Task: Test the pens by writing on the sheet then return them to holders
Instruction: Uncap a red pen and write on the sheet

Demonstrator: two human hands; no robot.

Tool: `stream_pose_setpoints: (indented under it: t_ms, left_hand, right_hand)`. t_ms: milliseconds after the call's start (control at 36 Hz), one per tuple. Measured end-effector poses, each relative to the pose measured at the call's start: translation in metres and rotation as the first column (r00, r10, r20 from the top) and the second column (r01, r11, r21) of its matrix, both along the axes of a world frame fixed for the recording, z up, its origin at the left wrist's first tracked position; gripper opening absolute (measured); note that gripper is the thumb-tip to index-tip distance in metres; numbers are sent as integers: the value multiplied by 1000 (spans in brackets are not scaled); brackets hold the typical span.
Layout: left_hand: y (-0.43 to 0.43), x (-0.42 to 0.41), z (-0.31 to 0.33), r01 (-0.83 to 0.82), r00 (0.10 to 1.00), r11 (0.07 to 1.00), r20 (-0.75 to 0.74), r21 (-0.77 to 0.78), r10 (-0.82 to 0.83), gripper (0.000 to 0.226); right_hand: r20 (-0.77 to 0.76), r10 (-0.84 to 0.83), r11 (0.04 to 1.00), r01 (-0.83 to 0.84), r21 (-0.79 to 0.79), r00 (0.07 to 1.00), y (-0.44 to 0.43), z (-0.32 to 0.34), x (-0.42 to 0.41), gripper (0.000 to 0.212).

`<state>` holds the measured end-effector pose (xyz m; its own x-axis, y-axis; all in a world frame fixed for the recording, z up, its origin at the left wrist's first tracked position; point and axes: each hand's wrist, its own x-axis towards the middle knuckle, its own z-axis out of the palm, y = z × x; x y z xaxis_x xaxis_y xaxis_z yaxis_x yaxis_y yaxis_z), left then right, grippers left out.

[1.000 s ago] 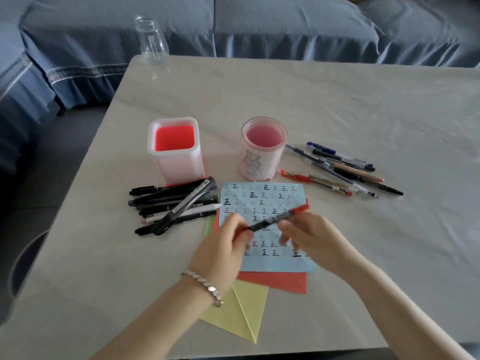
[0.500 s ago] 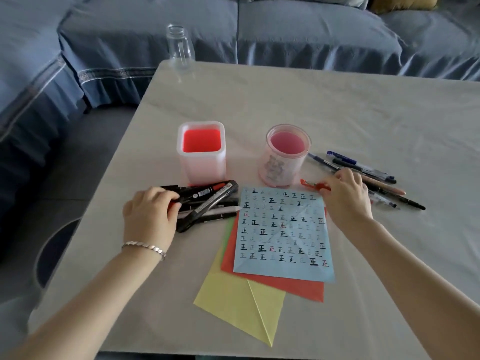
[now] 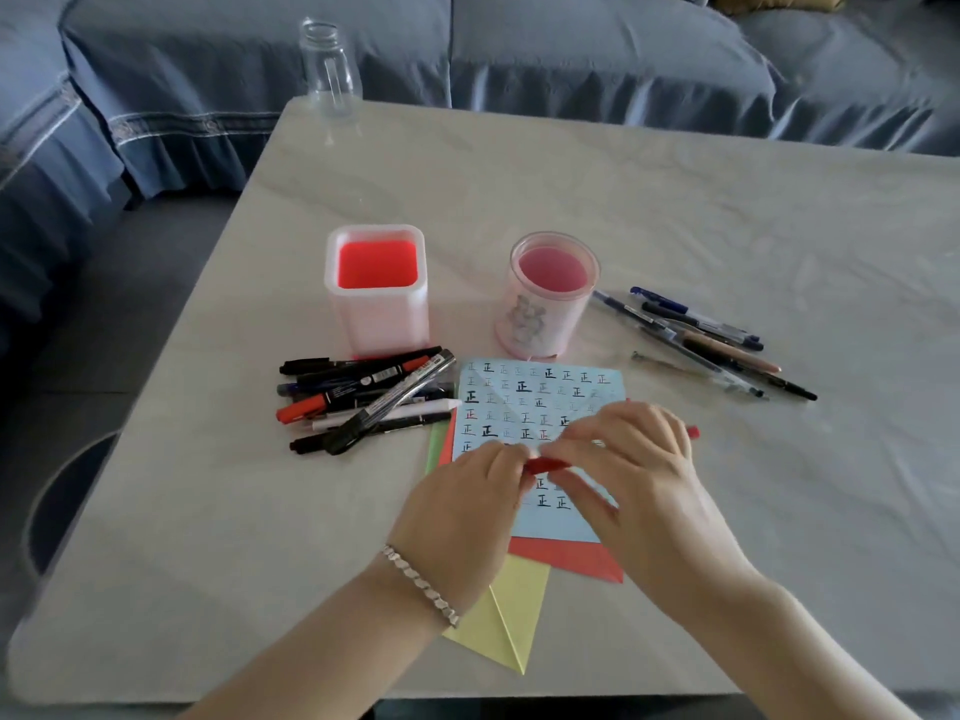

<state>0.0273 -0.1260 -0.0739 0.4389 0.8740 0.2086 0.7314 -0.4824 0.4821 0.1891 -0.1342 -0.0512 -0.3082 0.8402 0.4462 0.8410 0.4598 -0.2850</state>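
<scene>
My left hand (image 3: 467, 501) and my right hand (image 3: 639, 475) meet over the blue sheet (image 3: 535, 407), which is covered in small written characters. Between them they hold a red pen (image 3: 545, 465): the left fingers pinch its near end and the right hand grips the barrel, whose far tip shows past the right knuckles. A square holder (image 3: 376, 324) with a red inside and a round pink holder (image 3: 550, 314) stand behind the sheet, both empty. A pile of markers (image 3: 363, 397) lies left of the sheet, and several thin pens (image 3: 701, 340) lie to the right.
Red paper (image 3: 566, 558) and yellow paper (image 3: 509, 621) lie under the blue sheet. A clear glass bottle (image 3: 330, 70) stands at the table's far left corner. A blue sofa (image 3: 571, 54) runs behind the table (image 3: 675, 210).
My hands have come back together over the sheet: the right brought a red pen from the right pile, and the left left the marker pile, where a red-capped marker now lies.
</scene>
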Motion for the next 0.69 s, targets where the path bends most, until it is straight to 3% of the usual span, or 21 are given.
stream_pose_setpoints:
  t_ms: [83, 111, 167, 222, 250, 333, 417, 556, 639, 694]
  left_hand:
    - [-3, -3, 2, -64, 990, 982, 111, -177, 85, 19]
    - [-4, -5, -1, -76, 979, 978, 174, -192, 110, 16]
    - [-5, -6, 0, -61, 960, 973, 254, -224, 118, 13]
    - [-5, -6, 2, 8, 947, 971, 314, -238, 69, 16]
    - [-6, -6, 3, 69, 947, 972, 321, -226, 7, 19]
    - [-11, -3, 2, 212, 948, 967, 269, -140, -169, 29]
    - [-12, -3, 1, 226, 937, 960, 306, -165, -168, 27]
    - [-15, -8, 1, 206, 924, 950, 367, -233, -110, 18]
    - [-14, -8, 4, 214, 911, 935, 403, -284, -86, 18]
    - [-13, -9, 5, 239, 899, 918, 430, -317, -85, 15]
  right_hand:
    - [-208, -160, 984, 174, 49, 965, -8, 1, -5, 10]
    - [-312, -231, 971, 238, -17, 921, -10, 4, -7, 9]
    - [-497, -427, 894, 268, -360, 755, -10, 10, -14, 25]
    - [-553, -560, 740, 71, -669, 617, -8, 9, -20, 35]
    - [-568, -596, 671, -36, -741, 568, -8, 7, -23, 43]
    - [-629, -648, 640, -141, -755, 430, -7, 4, -37, 32]
    - [-627, -671, 657, -75, -750, 397, -6, -2, -43, 43]
    - [-638, -698, 598, -225, -769, 325, -6, 1, -48, 42]
    - [-667, -676, 598, -296, -745, 312, -6, 5, -46, 41]
    - [-685, -626, 616, -302, -728, 373, -6, 8, -41, 41]
